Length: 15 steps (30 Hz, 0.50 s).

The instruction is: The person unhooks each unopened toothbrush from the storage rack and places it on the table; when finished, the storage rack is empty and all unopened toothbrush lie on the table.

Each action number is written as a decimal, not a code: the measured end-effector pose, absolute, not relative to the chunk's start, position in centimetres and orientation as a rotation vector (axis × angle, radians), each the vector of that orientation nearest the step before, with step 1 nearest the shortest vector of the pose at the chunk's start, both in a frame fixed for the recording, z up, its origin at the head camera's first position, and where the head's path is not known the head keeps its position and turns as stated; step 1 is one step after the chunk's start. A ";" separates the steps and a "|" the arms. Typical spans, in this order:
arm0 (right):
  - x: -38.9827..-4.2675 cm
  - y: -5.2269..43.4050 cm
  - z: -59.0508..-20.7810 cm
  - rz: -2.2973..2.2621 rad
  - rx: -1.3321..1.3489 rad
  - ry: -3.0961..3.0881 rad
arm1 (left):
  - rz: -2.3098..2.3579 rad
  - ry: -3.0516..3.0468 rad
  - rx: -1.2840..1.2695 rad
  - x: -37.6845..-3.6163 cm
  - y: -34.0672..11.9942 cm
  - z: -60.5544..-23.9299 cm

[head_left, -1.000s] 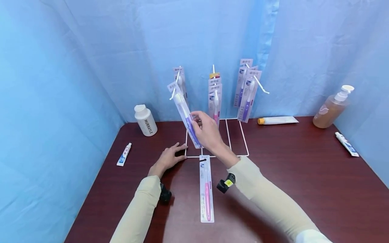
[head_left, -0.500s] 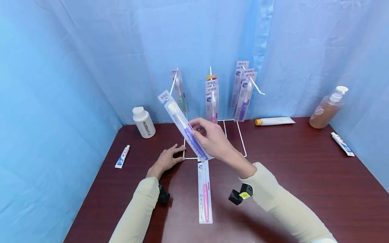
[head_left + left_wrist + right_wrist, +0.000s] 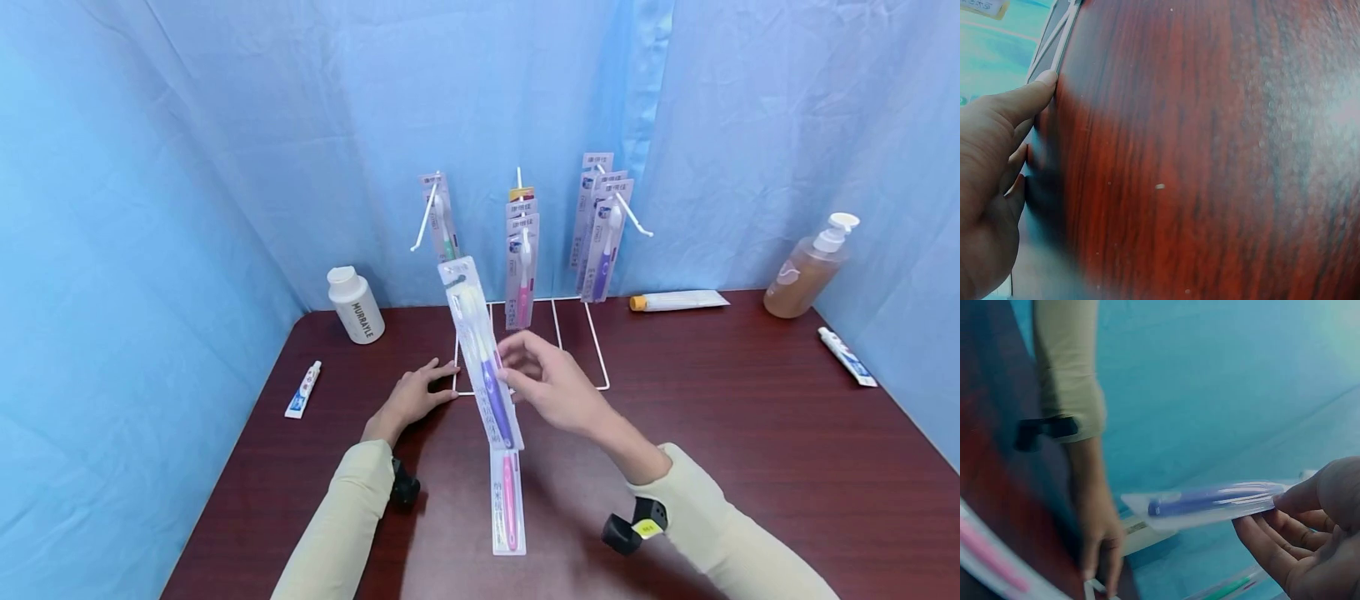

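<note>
My right hand (image 3: 551,379) pinches the edge of a packaged purple toothbrush (image 3: 491,392) between thumb and fingers, also seen in the right wrist view. The pack tilts in front of the white wire rack (image 3: 600,346), its top end off the hook. Below it a packaged pink toothbrush (image 3: 510,512) lies on the table, its upper part hidden. With fingers extended, my left hand (image 3: 411,400) rests at the rack's left front corner; in the left wrist view its thumb (image 3: 1047,78) touches the wire. A packaged green toothbrush (image 3: 442,218) hangs at the back of the left hook (image 3: 424,218).
Packaged pink toothbrushes (image 3: 522,275) hang on the middle hook, purple ones (image 3: 606,250) on the right hook. Around the dark wood table (image 3: 712,433) are a white bottle (image 3: 356,307), a yellow-capped tube (image 3: 678,301), a pump bottle (image 3: 806,271) and small toothpaste tubes (image 3: 303,389) (image 3: 847,357).
My right hand has drawn the purple toothbrush pack off the left hook, then down and toward me, over the pink one on the table. My left hand has stayed at the rack corner.
</note>
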State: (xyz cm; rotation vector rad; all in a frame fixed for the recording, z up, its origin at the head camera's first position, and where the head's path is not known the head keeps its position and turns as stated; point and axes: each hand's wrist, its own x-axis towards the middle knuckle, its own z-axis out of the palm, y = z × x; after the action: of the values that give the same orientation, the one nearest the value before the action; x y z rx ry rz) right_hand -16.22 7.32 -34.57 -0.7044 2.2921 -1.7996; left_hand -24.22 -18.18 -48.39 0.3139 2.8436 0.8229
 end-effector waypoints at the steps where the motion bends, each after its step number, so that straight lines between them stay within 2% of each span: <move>1: -16.1 7.6 -35.2 -1.813 -0.683 2.263 | 0.822 2.840 0.314 -24.2 -18.2 -48.4; 10: -14.6 10.3 -42.3 -1.842 -0.375 2.033 | 0.837 2.840 0.319 -24.0 -18.1 -48.3; 15: -14.0 12.1 -44.8 -1.808 -0.154 1.967 | 0.833 2.838 0.323 -24.0 -18.1 -48.3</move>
State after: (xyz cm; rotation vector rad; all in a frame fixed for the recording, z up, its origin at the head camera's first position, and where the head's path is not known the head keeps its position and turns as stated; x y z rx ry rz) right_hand -14.01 12.11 -44.75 -0.1543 1.9669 -1.8078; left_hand -24.05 -18.15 -48.35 0.3233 2.8378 0.8329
